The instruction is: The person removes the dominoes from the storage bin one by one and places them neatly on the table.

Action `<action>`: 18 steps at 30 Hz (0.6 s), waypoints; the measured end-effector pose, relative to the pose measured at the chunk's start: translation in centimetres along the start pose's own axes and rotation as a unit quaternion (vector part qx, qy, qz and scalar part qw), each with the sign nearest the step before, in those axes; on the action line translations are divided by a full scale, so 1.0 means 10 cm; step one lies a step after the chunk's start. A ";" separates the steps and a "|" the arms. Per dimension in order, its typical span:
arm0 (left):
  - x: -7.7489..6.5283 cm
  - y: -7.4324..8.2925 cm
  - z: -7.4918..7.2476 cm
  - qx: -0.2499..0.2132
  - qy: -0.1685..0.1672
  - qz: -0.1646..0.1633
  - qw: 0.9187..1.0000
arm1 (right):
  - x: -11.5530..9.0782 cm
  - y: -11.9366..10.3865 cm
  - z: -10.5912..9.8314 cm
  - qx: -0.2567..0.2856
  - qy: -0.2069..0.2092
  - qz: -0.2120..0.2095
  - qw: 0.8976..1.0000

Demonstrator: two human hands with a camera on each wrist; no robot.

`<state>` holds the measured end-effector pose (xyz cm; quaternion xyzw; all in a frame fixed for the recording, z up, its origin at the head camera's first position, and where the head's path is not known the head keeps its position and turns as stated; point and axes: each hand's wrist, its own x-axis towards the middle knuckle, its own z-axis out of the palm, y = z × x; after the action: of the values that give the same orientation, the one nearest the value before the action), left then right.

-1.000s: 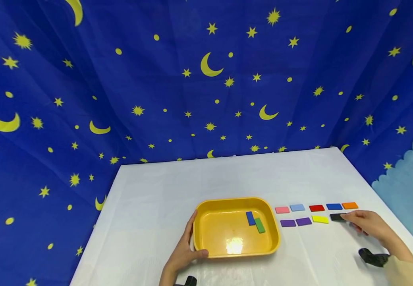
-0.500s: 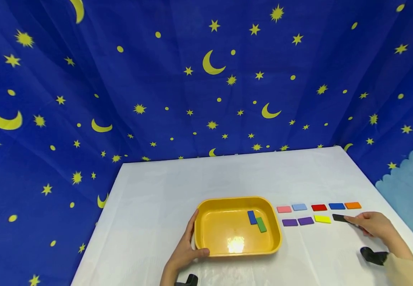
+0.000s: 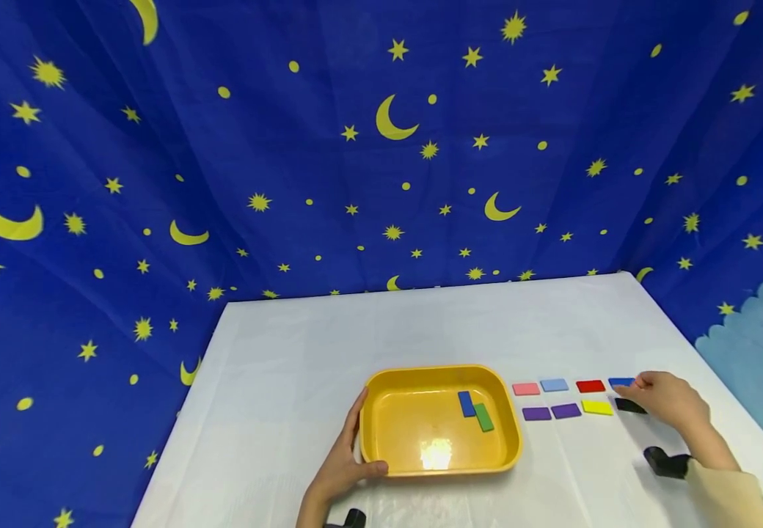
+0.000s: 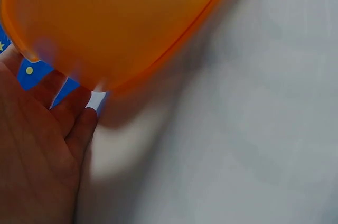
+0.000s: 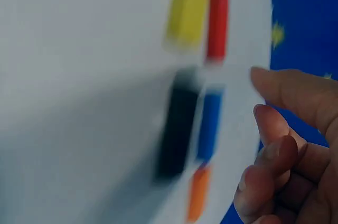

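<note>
In the head view, my left hand [image 3: 345, 455] holds the near-left corner of a yellow plastic tray [image 3: 373, 471], thumb at the front and fingers along the left side. Inside the tray lie a blue domino block [image 3: 466, 404] and a green one [image 3: 483, 417]. My right hand [image 3: 668, 400] hovers over the right end of the block rows, its thumb and index finger apart around nothing in the right wrist view. Below it are a black block [image 5: 179, 129], a blue block [image 5: 210, 123] and an orange block [image 5: 199, 192]; in the head view the hand hides the orange one.
Left of the right hand lie a red block [image 3: 590, 386], a yellow block [image 3: 597, 407], a light blue block [image 3: 555, 385], a pink block [image 3: 526, 389] and two purple blocks [image 3: 536, 413]. The white table [image 3: 289, 367] meets a blue starry curtain [image 3: 329, 161].
My right hand has let go of the black block, which stays on the table, and has moved up and left over the far row. The left hand stays at the tray.
</note>
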<state>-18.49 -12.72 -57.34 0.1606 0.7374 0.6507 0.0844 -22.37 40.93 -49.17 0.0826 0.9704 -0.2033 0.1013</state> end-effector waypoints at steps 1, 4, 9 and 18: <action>0.00 0.00 0.00 0.000 0.001 0.000 1.000 | 0.01 -0.12 0.01 -0.003 0.011 -0.015 1.000; -0.01 0.00 -0.01 0.003 0.002 0.003 1.000 | 0.04 -0.48 0.08 -0.004 0.041 -0.071 0.997; -0.02 -0.01 -0.01 0.006 -0.001 0.006 1.000 | 0.07 -1.13 0.13 -0.012 0.037 -0.180 0.983; -0.01 -0.04 -0.01 0.011 -0.004 0.001 1.000 | 0.08 -2.02 0.26 -0.091 -0.089 -0.351 0.928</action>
<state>-18.50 -12.91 -57.70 0.1652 0.7440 0.6419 0.0848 -26.75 21.66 -44.00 -0.2909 0.9388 -0.1432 0.1166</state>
